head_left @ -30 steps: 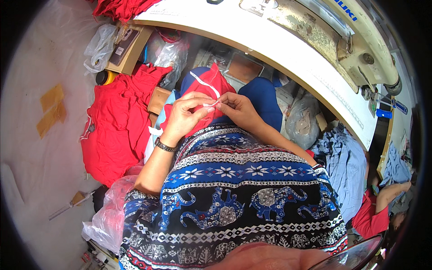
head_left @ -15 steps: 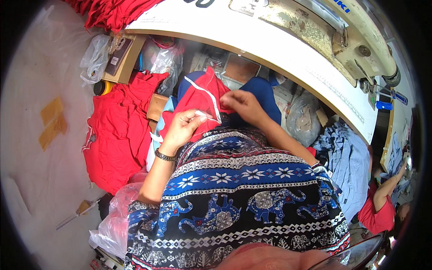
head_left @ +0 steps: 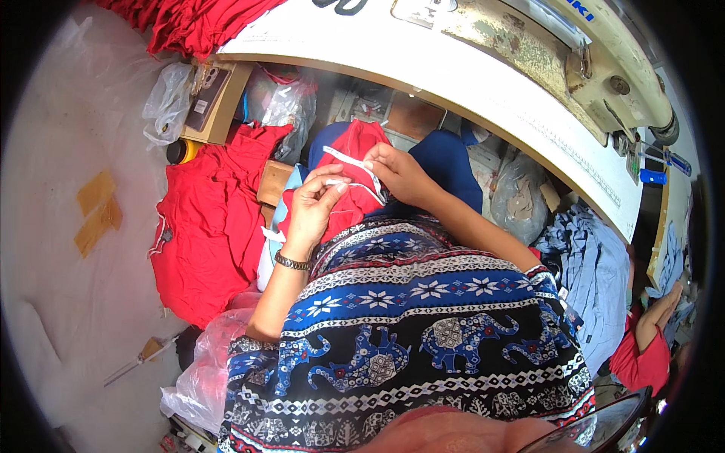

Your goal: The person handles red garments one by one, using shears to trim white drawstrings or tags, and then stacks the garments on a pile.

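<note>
A red garment (head_left: 343, 219) with narrow white trim (head_left: 345, 158) lies bunched over my lap. My left hand (head_left: 319, 205) is closed in a pinch at the garment's left side, with white trim running out from its fingertips. Level with it on the right, my right hand (head_left: 399, 175) pinches the trim near its upper edge, thumb and fingertips together. The trim loops between the two hands across the red cloth. Exactly how the fingertips grip the edge is too small to tell.
A white worktable (head_left: 453, 90) curves ahead, bearing a worn sewing machine (head_left: 521, 57) and a blue-handled screwdriver (head_left: 653, 177). Red garments (head_left: 211, 226) are heaped at my left, light blue garments (head_left: 585, 272) at my right. A cardboard box (head_left: 226, 106) stands below the table. Another person's red sleeve (head_left: 642, 359) shows far right.
My right hand has come down onto the white trim and now pinches it. My left hand has shifted slightly, its fingers more curled at the cloth. The whole view has moved a little.
</note>
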### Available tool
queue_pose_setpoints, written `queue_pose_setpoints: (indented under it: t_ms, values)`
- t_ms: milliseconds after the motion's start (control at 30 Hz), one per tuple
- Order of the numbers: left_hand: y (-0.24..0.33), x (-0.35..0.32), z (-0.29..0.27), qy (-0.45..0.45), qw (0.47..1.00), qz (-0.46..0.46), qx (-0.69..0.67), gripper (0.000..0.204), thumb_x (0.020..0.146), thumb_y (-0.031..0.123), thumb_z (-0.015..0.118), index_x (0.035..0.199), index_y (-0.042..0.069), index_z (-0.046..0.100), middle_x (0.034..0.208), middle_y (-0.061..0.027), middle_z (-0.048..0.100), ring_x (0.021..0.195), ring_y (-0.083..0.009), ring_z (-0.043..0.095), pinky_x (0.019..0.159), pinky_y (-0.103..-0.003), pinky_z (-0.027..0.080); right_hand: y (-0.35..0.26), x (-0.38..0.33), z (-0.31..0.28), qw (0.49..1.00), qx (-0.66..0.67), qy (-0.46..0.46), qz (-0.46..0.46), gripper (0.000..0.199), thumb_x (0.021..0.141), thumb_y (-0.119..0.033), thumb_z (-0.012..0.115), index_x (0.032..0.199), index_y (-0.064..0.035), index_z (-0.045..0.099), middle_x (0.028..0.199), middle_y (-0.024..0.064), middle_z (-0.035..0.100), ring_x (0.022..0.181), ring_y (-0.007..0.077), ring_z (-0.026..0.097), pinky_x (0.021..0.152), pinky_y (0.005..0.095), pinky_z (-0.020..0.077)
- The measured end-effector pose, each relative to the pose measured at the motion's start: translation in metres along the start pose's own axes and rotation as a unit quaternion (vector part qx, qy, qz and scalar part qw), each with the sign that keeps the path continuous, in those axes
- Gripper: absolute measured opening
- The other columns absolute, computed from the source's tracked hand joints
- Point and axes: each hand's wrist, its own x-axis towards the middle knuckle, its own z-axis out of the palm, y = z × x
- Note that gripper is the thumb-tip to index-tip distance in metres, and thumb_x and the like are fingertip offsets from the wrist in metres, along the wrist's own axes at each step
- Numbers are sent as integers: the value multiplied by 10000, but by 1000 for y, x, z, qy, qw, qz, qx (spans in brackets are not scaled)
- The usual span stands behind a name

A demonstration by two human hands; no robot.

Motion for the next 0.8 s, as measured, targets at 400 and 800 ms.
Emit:
queue_pose_setpoints:
  t_ms: [400, 800]
  values:
    - [-4, -1, 13, -29, 994, 57, 93, 161, 801, -33, 679, 949, 16, 719, 1222, -149, 584, 1093, -207, 582, 930, -312, 469, 8, -23, 13, 986, 167, -4, 2, 183, 884, -36, 604, 1037, 61, 626, 982, 89, 661, 909, 122, 620, 813, 255, 495]
    - [1, -2, 14, 4, 939, 190, 287, 189, 743, -3, 718, 928, 37, 731, 1101, -142, 675, 1056, -255, 596, 918, -352, 450, -1, -28, 8, 995, 99, 2, -10, 156, 901, -44, 613, 1028, 36, 654, 920, 44, 681, 852, 76, 618, 758, 223, 496]
